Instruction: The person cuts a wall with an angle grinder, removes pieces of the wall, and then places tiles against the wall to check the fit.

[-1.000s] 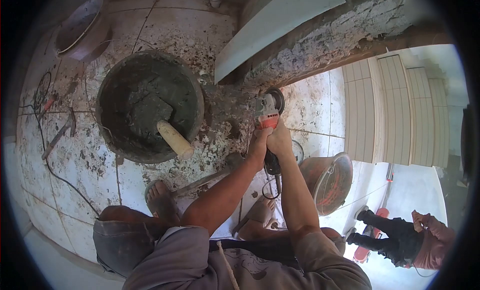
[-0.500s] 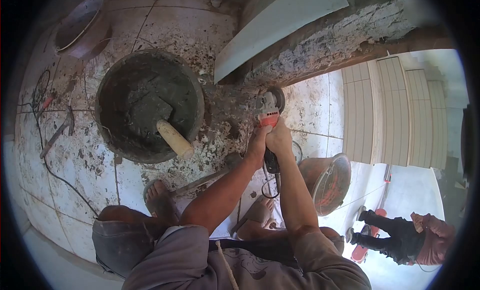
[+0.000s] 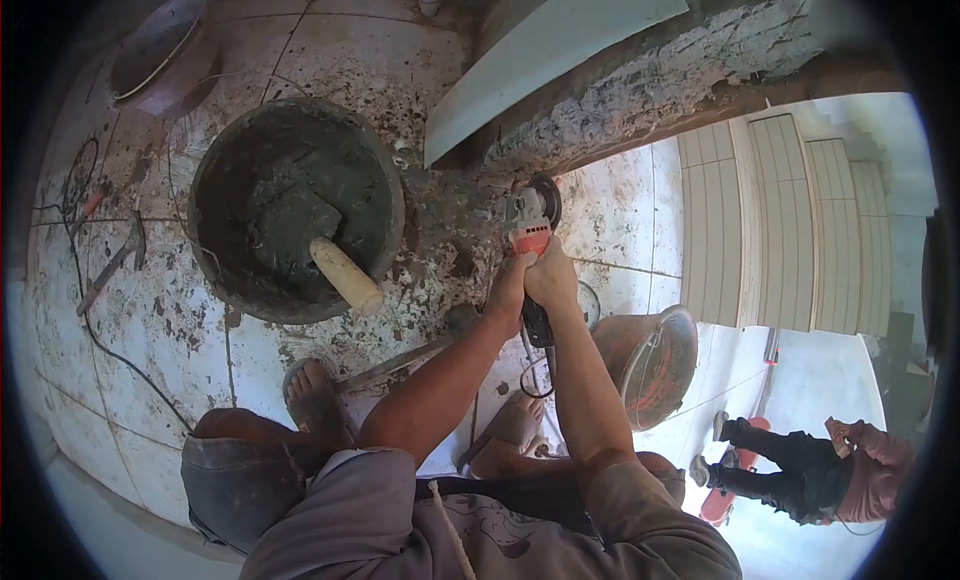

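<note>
Both my hands are wrapped round an angle grinder (image 3: 530, 230) with a red and grey head and a dark body. My left hand (image 3: 508, 288) grips it from the left and my right hand (image 3: 552, 278) from the right, just behind the head. The grinder's disc (image 3: 546, 200) is close to the lower end of a rough mortared wall edge (image 3: 650, 90). Left of my hands stands a wide dark tub (image 3: 395, 230) of grey mortar, with a trowel in it whose wooden handle (image 3: 345, 275) leans on the rim.
A reddish bucket (image 3: 650, 365) stands right of my arms. A long-handled tool (image 3: 400, 360) lies between my feet. Another bucket (image 3: 160, 60), a hammer (image 3: 110, 270) and a cable (image 3: 110, 350) are at left. Tiled steps (image 3: 780, 220) rise at right; a person (image 3: 800, 470) is beyond.
The grinder's head and disc have shifted slightly left, with the disc turned a little. Both hands keep their grip. The person at right has moved an arm slightly.
</note>
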Tool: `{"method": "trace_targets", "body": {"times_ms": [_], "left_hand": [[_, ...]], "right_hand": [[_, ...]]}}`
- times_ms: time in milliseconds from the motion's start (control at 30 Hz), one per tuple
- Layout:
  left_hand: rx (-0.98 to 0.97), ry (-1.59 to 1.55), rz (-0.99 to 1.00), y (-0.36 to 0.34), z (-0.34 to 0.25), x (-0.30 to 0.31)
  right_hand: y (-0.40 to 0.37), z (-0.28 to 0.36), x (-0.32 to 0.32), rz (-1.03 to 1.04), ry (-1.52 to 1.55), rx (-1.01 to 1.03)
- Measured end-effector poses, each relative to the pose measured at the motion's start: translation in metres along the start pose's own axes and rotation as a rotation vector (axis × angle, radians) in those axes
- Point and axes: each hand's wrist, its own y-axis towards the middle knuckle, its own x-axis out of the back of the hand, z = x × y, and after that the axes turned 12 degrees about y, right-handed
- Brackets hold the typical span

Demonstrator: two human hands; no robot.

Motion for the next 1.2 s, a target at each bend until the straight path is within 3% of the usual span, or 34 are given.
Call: {"method": "trace_targets", "body": {"times_ms": [233, 333, 733, 1200], "left_hand": [[-0.081, 0.032, 0.004, 0.0, -0.002, -0.003], [-0.021, 0.059, -0.042, -0.005, -0.007, -0.005], [-0.109, 0.08, -0.035, -0.008, -0.008, -0.009], [-0.075, 0.066, -0.088, -0.004, -0.003, -0.009]], "right_hand": [[-0.001, 0.002, 0.002, -0.008, 0.043, 0.057], [0.0, -0.005, -0.003, -0.017, 0.053, 0.063], [0.001, -0.007, -0.002, 0.011, 0.032, 0.085], [0.004, -0.016, -0.005, 0.001, 0.06, 0.095]]}}
